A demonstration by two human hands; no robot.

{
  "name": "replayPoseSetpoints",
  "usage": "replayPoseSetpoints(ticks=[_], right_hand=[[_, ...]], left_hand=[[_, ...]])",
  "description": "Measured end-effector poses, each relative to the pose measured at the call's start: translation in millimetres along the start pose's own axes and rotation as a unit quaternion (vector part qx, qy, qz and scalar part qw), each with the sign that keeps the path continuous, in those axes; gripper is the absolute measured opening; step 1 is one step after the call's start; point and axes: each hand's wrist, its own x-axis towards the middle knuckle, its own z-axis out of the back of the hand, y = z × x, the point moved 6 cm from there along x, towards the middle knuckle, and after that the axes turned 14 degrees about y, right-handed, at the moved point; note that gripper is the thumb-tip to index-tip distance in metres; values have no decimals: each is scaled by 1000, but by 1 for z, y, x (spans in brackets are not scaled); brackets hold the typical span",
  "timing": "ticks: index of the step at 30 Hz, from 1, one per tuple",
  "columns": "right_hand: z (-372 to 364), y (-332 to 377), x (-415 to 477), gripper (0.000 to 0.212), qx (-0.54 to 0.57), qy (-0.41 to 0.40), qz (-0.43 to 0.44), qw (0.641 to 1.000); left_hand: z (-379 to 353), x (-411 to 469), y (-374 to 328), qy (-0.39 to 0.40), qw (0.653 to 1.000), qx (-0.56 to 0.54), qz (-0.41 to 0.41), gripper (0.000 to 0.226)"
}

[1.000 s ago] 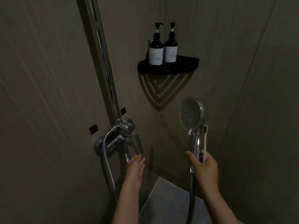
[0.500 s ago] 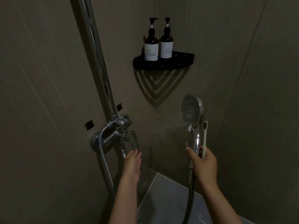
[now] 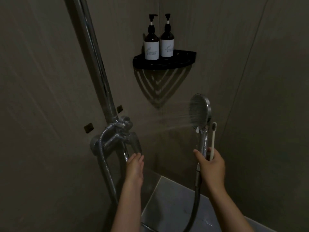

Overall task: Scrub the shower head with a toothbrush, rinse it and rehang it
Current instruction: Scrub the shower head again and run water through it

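Right hand grips the round chrome shower head by its handle, white toothbrush pinched alongside. Head sits right of the chrome mixer tap, spraying leftward, probably rinsing. Left hand open, fingertips at tap lever, likely regulating flow.

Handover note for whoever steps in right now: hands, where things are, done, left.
Left hand: open, fingertips at the mixer lever, gripping nothing.
Right hand: closed on the shower head handle and the toothbrush together, brush upright beside the handle.
Water is spraying from the head's face leftward toward the wall.
Done: rinse is running; scrubbing cannot be confirmed from this view.
Left: finish rinsing, shut the water off, rehang the head on the riser rail.
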Motion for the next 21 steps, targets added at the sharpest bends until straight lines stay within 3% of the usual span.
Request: replayPoseSetpoints(ticks=[21], right_hand=[[-1, 9, -7, 16, 9, -49, 62, 997]], left_hand=[[3, 3, 0, 3, 1000, 8, 5, 44]])
